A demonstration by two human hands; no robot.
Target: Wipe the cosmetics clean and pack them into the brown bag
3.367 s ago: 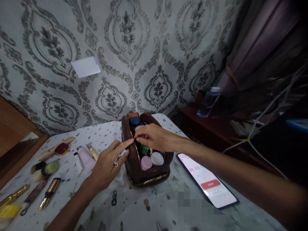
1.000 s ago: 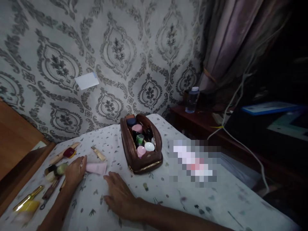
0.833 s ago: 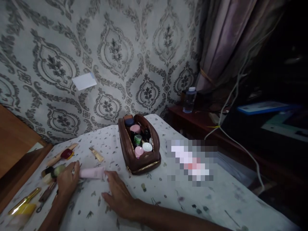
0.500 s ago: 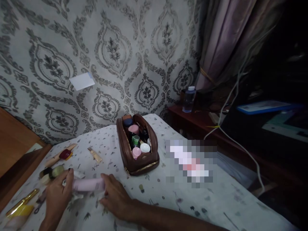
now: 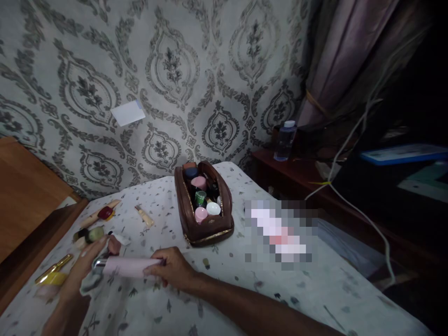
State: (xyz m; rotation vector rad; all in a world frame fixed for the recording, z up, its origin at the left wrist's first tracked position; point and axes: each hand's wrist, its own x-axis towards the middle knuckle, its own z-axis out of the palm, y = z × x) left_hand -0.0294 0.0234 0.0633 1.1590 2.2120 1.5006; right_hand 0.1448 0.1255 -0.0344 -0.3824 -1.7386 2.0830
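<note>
A long pale pink bottle with a shiny silver end lies sideways above the bed sheet. My right hand is wrapped round its right end, thumb and fingers closed. At the silver end, my left hand holds a crumpled white wipe, partly hidden behind the bottle and fingers. Beyond the right hand, a brown cosmetic bag stands unzipped, with pink, white, green and dark blue lids showing inside.
Left on the sheet lie a gold tube, a yellow-capped item, a pale green item, a dark red item and a small beige tube. A water bottle stands on the dark red table. A white cable hangs at right.
The left hand has turned and shifted against the bottle's left end, where the silver part and the wipe now show. The right hand has closed further round the right end. The view has shifted slightly.
</note>
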